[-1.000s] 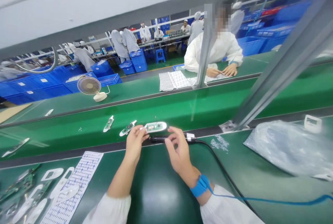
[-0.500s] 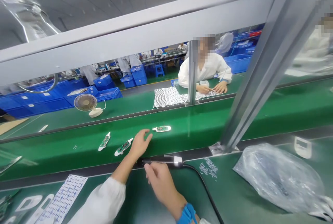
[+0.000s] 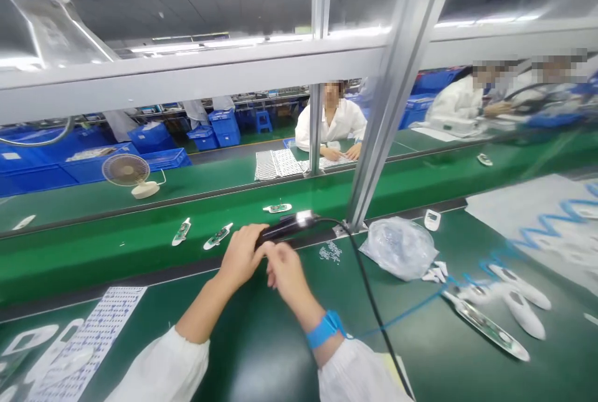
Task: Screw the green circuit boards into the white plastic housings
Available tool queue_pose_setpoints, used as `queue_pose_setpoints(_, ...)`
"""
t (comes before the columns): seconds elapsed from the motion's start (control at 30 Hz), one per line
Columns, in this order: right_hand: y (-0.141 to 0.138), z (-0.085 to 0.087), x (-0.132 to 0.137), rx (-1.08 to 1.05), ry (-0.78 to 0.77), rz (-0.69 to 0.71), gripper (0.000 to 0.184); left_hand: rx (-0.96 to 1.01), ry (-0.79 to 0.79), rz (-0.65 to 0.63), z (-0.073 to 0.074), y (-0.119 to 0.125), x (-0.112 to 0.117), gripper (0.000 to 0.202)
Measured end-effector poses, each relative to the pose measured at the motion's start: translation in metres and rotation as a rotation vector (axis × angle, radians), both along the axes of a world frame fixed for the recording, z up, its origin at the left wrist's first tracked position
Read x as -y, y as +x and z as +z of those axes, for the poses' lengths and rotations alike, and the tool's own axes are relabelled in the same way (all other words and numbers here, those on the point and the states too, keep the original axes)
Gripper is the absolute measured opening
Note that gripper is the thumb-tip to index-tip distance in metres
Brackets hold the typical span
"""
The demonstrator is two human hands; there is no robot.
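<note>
Black corded hand tool [image 3: 286, 227] at centre frame, angled up to the right over the dark edge of the bench, cord [image 3: 367, 271] trailing toward the bottom of the frame. Slim and stiff, likely light, with a smooth casing that may slip; the cord will drag. Best hold judged to be around the barrel, clear of the cord end.

Left hand [image 3: 240, 257] is closed on the tool's near end, fingers curled, forearm rising from the lower left. Right hand [image 3: 284, 268] sits just beside it — fingers gathered, touching the left hand; whether it grips anything cannot be told. Blue wrist strap [image 3: 326, 329] on the right wrist.

Also noted: three circuit boards [image 3: 217, 237] on the green conveyor belt [image 3: 116, 265] above the hands; label sheet [image 3: 93, 333] at lower left; plastic bag [image 3: 399, 247] and white plastic casings [image 3: 523, 321] to the right.
</note>
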State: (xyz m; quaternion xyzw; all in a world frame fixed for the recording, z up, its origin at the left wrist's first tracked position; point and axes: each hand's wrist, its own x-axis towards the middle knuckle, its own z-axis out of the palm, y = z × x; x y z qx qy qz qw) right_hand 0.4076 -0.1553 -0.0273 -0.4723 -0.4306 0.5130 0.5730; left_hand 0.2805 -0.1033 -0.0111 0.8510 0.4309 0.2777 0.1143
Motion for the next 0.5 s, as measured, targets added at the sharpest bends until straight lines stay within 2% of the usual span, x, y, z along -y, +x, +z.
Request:
queue_pose_setpoints(0.1, 0.019, 0.026, 0.001, -0.155, 0.31, -0.434, 0.046, 0.077, 0.04, -0.136, 0.034, 0.029, 0.026, 0.037)
queue_pose_setpoints(0.13, 0.028, 0.037, -0.001, -0.192, 0.398, -0.53, 0.044, 0.121, 0.059, -0.174, 0.041, 0.036, 0.031, 0.039)
queue_pose_setpoints(0.2, 0.049, 0.061, -0.008, -0.219, 0.503, -0.673, 0.038, 0.175, 0.086, -0.222, 0.045, 0.038, 0.033, 0.044)
queue_pose_setpoints(0.27, 0.073, 0.082, -0.015, -0.235, 0.588, -0.809, 0.03, 0.152, 0.072, -0.155, 0.039, 0.02, 0.019, 0.044)
queue_pose_setpoints(0.33, 0.097, 0.095, -0.021, -0.28, 0.68, -0.913, 0.02, 0.048, -0.016, 0.053, 0.024, -0.011, -0.007, 0.039)
queue_pose_setpoints(0.43, 0.124, 0.095, -0.029, -0.32, 0.732, -1.069, 0.01, -0.098, -0.181, 0.384, -0.001, -0.06, -0.052, 0.034)
queue_pose_setpoints(0.5, 0.133, 0.085, -0.034, -0.352, 0.701, -1.111, 0.007, -0.14, -0.252, 0.486, -0.016, -0.076, -0.078, 0.033)
